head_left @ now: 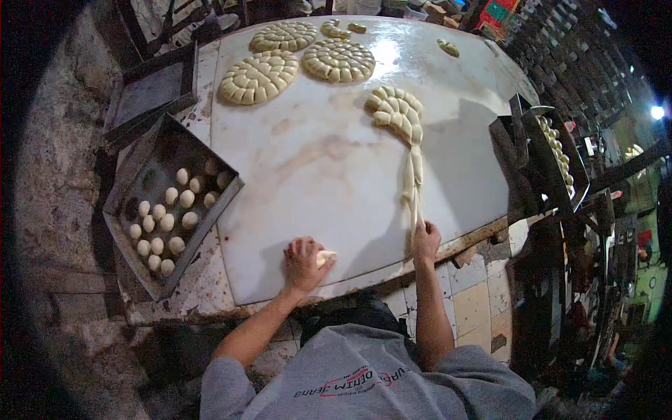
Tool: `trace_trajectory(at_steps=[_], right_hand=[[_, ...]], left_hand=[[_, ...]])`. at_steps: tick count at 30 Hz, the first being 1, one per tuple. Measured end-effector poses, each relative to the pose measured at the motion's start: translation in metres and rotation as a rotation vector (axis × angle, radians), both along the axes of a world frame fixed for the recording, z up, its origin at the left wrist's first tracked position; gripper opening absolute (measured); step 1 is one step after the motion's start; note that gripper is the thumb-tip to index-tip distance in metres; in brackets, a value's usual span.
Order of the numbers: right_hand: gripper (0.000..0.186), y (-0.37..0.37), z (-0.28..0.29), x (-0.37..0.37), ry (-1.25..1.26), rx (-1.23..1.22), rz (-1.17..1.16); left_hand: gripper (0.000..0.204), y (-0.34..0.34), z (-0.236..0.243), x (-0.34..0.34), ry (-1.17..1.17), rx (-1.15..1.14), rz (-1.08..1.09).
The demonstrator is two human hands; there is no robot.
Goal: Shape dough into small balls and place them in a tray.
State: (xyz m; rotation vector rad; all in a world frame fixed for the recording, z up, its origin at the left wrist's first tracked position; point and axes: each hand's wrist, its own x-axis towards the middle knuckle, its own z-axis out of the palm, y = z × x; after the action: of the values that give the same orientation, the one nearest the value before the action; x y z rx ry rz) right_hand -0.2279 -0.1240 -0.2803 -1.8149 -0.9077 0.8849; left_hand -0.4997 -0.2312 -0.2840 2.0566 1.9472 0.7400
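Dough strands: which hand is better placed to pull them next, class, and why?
Probably the right hand: it grips the dough strands, while the left hand is off to the side, holding a separate dough piece.

Dark tray [152, 91] at upper left — floor tiles [472, 306] lower right — lit lamp [657, 112] far right.

The grey shirt [350, 357] bears red-and-black lettering [348, 383].

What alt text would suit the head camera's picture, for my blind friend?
A person's right hand grips long dough strands on a pale tabletop, while the left hand holds a small dough piece. Round dough slabs lie beyond; a tray of dough balls sits at left.
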Motion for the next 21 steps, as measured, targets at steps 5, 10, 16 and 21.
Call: trace_trajectory(at_steps=[5, 10, 16, 21], right_hand=[[0.033, -0.059, -0.007, 0.04, 0.111, -0.37, 0.428], [0.025, -0.005, -0.007, 0.083, 0.06, -0.005, 0.362], [0.029, 0.128, -0.004, 0.12, -0.969, 0.463, 0.468], [0.019, 0.11, -0.012, 0.073, -0.83, 0.348, 0.62]], left_hand=[[0.033, 0.045, 0.012, 0.013, 0.032, 0.023, 0.137], [0.02, 0.09, 0.012, 0.039, 0.026, -0.018, 0.375], [0.014, 0.123, -0.011, 0.087, 0.028, 0.084, 0.602], [0.009, 0.121, -0.002, 0.152, -0.011, 0.052, 0.488]])
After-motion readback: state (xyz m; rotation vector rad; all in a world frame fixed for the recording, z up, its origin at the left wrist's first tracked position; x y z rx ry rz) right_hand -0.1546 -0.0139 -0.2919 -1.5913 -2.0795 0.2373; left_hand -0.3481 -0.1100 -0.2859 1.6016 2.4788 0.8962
